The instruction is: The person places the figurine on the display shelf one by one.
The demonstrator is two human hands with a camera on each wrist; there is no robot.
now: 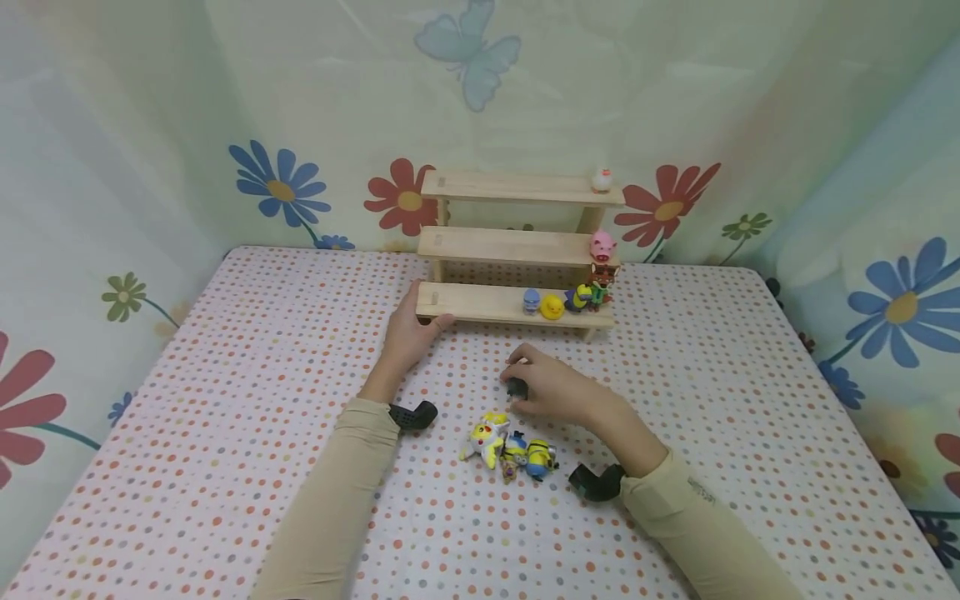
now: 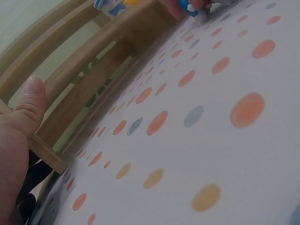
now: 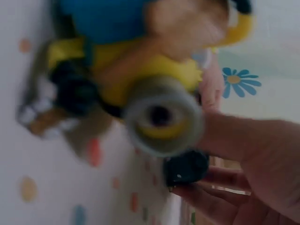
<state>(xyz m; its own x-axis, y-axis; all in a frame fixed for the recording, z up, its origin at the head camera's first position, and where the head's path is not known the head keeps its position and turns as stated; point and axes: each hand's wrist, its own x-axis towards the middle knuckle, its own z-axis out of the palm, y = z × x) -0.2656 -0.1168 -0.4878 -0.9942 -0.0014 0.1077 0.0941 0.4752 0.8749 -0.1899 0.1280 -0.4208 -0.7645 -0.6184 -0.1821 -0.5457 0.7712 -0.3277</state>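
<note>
My left hand (image 1: 408,337) grips the left end of the lowest board of a three-step wooden display rack (image 1: 472,302), thumb (image 2: 32,96) along the front edge. The right hand (image 1: 558,387) is over the cloth in front of the rack, pinching a small dark figure (image 1: 516,387) between thumb and fingers. Most of that dark figure (image 3: 186,167) is hidden, so I cannot tell its kind. Just nearer to me lie a white-and-yellow figure (image 1: 486,439), two minion figures (image 1: 538,460) and a tiny brown figure (image 1: 510,472). A one-eyed minion (image 3: 161,133) looms blurred in the right wrist view.
Along the lowest board stand a blue figure (image 1: 531,301), a yellow duck (image 1: 552,307), a minion (image 1: 578,298) and a green-and-red figure (image 1: 597,296). A pink pig (image 1: 602,246) is on the middle step, a white hen (image 1: 602,181) on top. Dotted cloth (image 1: 300,333) covers the table.
</note>
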